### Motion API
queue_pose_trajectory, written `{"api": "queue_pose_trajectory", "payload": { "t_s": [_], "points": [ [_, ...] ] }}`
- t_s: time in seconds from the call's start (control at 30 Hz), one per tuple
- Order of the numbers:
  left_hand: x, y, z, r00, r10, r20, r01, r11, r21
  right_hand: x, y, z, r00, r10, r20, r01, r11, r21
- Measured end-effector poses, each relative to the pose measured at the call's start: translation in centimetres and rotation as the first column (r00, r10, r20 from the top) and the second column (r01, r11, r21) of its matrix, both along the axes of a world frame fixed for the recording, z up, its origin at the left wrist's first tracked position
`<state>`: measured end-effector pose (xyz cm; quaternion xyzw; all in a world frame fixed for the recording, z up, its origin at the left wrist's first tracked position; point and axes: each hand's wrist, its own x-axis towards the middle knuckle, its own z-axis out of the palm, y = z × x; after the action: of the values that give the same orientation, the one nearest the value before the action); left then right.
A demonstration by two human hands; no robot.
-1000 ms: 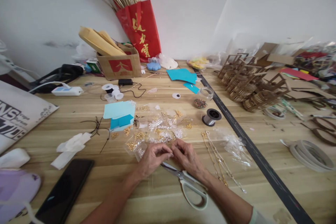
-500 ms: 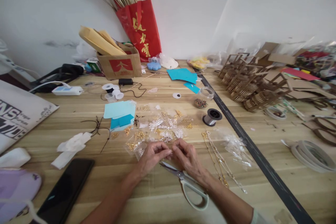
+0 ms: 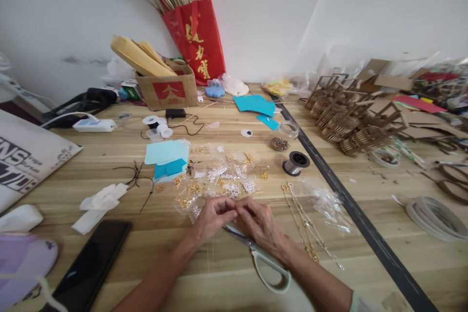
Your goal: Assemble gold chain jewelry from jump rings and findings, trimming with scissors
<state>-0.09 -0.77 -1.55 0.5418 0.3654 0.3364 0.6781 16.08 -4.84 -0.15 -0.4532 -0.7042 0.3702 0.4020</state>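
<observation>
My left hand [image 3: 215, 217] and my right hand [image 3: 258, 222] meet at their fingertips over the wooden table, both pinched closed. Whatever they hold between the fingertips is too small to make out. Scissors [image 3: 270, 268] with pale handles lie beneath my right hand, blades pointing left. Just beyond the hands are small clear bags of silver beads [image 3: 231, 190] and gold beads [image 3: 183, 202]. Gold and silver chains [image 3: 305, 219] lie to the right of my right hand. A spool of wire [image 3: 295, 163] stands farther back, near a jar of colored beads [image 3: 280, 143].
A black phone [image 3: 91, 263] and white tissue [image 3: 100, 204] lie at left. Blue paper [image 3: 168, 153] is behind them. A cardboard box [image 3: 168, 91] and red bag [image 3: 201, 44] stand at the wall. Small woven baskets [image 3: 351, 117] and coiled tubing [image 3: 437, 217] are at right.
The fingers of my right hand have shifted slightly left and straightened a little, closing in on my left fingertips. The objects on the table have not moved.
</observation>
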Motion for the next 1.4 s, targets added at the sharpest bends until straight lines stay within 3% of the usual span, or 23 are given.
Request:
{"api": "queue_pose_trajectory", "payload": {
  "t_s": [0.27,0.53,1.1,1.4],
  "points": [
    [-0.3,0.2,0.7,0.999,0.044,0.018,-0.044,0.999,-0.01,0.0,0.1,0.5,0.994,-0.004,-0.109,-0.006,0.996,-0.091],
    [-0.6,0.5,-0.4,0.993,0.087,0.08,-0.087,0.996,-0.005,-0.1,0.3,-0.5,0.998,-0.059,-0.012,0.059,0.998,-0.025],
    [-0.4,0.6,0.4,0.996,0.081,0.021,-0.081,0.997,0.005,0.6,0.7,0.6,0.999,-0.008,0.033,0.007,1.0,0.015],
    [-0.5,0.7,0.5,0.995,0.091,-0.027,-0.091,0.996,-0.003,0.9,0.8,-0.3,0.998,-0.061,-0.031,0.057,0.993,-0.105]
  ]
}}
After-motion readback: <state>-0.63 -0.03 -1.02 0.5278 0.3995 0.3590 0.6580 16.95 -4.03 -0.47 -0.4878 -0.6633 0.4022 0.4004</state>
